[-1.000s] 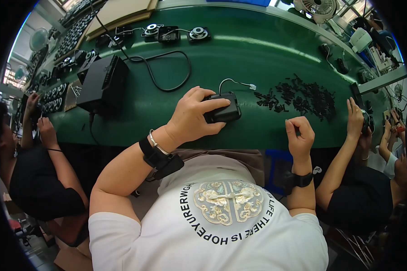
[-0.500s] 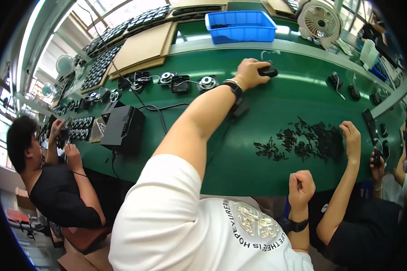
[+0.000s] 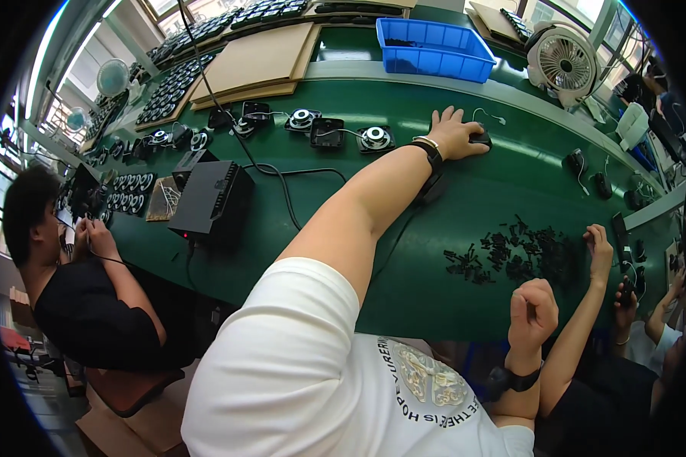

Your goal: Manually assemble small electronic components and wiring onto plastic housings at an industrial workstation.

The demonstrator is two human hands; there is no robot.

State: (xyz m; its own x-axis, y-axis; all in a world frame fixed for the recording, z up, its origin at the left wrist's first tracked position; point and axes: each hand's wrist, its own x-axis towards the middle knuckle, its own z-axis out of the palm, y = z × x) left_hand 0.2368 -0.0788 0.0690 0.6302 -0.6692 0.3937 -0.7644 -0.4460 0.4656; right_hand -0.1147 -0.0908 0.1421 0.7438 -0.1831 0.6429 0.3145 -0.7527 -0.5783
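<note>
The left hand [image 3: 453, 135], fingers fanned, touches the black case [image 3: 484, 139] at the table's [image 3: 465, 198] far side, its grip unclear. Seemingly a set-down; release calls for clearing the white plug [image 3: 501, 120]. The right hand [image 3: 533, 311] is clenched, contents hidden.

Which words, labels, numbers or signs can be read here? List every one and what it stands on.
White shirt: dark lettering curves around an emblem, partly lost in folds; I won't copy the wording.
Black case at the left hand: none legible.
Black box and blue bin: none legible.
Anything farther off is too small to read.
</note>
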